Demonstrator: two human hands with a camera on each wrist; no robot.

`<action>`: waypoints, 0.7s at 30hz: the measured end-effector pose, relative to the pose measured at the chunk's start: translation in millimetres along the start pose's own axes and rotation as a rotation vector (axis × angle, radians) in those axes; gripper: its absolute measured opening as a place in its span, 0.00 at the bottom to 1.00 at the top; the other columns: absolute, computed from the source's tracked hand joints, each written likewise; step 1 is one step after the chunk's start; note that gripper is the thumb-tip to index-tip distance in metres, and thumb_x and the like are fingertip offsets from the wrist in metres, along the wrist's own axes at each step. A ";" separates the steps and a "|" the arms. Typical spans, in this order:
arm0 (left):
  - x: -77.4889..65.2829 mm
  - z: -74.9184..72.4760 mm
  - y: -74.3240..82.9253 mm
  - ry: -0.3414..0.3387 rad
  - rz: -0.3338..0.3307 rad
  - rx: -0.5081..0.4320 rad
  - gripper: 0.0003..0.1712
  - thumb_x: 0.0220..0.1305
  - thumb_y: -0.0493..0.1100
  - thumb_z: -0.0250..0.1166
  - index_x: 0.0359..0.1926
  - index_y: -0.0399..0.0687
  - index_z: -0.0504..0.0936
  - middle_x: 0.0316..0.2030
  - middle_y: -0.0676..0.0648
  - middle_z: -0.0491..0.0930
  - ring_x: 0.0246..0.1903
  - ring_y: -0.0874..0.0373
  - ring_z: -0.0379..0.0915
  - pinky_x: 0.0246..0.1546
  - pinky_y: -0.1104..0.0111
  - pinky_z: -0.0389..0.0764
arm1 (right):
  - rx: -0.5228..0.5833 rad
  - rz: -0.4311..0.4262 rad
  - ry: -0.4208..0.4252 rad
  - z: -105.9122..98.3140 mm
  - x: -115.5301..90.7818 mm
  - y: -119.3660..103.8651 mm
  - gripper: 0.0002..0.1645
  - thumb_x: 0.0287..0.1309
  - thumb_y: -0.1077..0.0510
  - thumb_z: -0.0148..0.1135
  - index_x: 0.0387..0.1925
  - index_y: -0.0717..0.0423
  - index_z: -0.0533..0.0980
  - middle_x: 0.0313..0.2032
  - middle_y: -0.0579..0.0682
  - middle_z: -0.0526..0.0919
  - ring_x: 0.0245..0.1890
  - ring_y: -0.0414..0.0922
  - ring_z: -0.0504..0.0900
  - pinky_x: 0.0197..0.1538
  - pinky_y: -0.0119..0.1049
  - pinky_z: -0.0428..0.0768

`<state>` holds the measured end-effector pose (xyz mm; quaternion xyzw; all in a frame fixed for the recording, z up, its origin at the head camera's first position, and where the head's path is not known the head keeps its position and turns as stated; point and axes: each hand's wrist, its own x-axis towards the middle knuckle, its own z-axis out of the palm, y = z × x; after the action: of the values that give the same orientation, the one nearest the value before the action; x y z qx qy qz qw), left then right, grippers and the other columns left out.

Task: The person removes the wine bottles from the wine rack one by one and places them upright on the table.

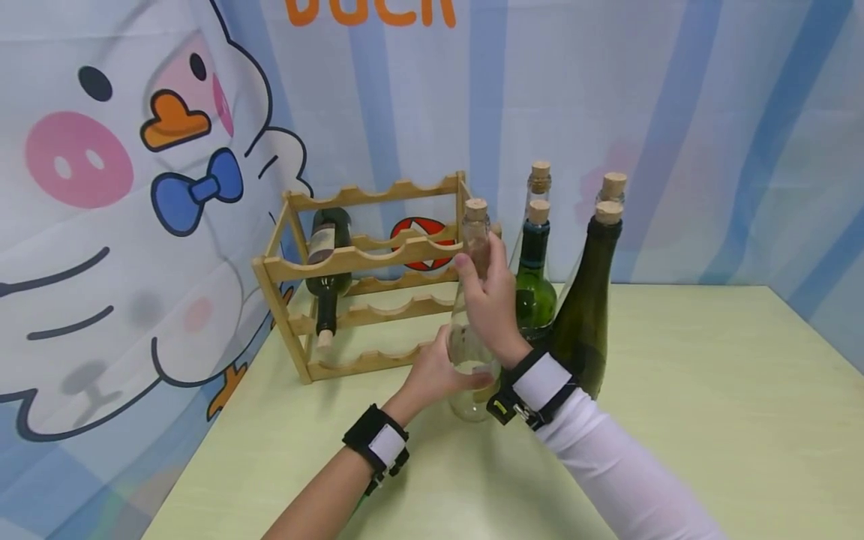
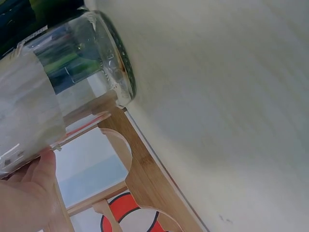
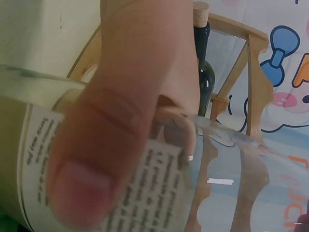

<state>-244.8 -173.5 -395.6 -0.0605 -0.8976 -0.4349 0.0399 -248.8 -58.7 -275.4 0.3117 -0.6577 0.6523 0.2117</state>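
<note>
Both hands grip one clear glass bottle (image 1: 461,319) with a cork (image 1: 476,208) in its mouth, held close to upright over the table. The left hand (image 1: 439,371) wraps its lower body, with the thumb (image 3: 99,145) lying across a printed label (image 3: 161,181) in the right wrist view. Higher up, the right hand (image 1: 494,300) holds the neck just below the cork. In the left wrist view the bottle's base (image 2: 113,53) shows, with fingers against the glass beside the label. Part of the bottle is hidden behind the hands.
Left of the bottle stands a wooden rack (image 1: 351,259); a dark corked bottle (image 1: 328,289) lies in it, neck toward the front. Behind the right wrist are a green bottle (image 1: 535,296), a dark olive bottle (image 1: 589,307) and two clear ones, all corked. A printed curtain (image 1: 567,90) backs the table (image 1: 709,390).
</note>
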 end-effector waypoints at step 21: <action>-37.4 -144.3 49.0 0.544 0.521 0.250 0.13 0.55 0.36 0.59 0.43 0.36 0.77 0.42 0.40 0.78 0.43 0.49 0.74 0.46 0.59 0.73 | -0.035 -0.087 0.076 6.3 0.9 32.0 0.19 0.61 0.62 0.46 0.53 0.65 0.60 0.29 0.57 0.68 0.29 0.38 0.68 0.32 0.27 0.66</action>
<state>-198.0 -259.5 -272.9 -0.1637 -0.8549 -0.2975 0.3923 -270.6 -66.6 -298.5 0.3113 -0.6464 0.6423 0.2699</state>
